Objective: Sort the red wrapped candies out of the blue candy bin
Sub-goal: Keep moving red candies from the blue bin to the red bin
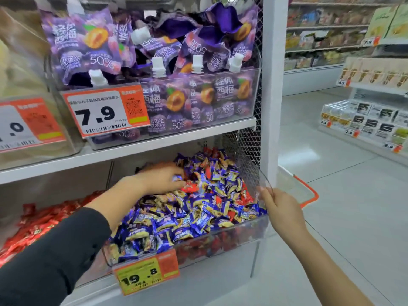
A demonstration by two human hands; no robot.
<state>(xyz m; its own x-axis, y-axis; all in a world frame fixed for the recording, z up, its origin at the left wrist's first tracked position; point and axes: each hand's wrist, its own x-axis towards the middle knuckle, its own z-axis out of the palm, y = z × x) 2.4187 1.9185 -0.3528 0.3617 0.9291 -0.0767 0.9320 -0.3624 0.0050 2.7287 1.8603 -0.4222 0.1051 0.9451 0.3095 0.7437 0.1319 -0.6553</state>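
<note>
A clear plastic bin [240,234] on the lower shelf is heaped with blue-and-gold wrapped candies [176,226]. Several red wrapped candies [190,187] lie among them, mostly at the middle and right. My left hand [162,178] reaches into the back of the heap, its fingers curled around a few candies, a blue wrapper showing at the fingertips and a red one just right of them. My right hand [278,206] grips the bin's clear right wall [263,184] near its top edge.
A second bin of red candies [42,219] sits to the left. Purple jelly pouches [154,62] fill the shelf above. A yellow price tag [146,273] hangs on the bin front. A white upright post [272,85] and an orange-rimmed basket [309,193] stand right.
</note>
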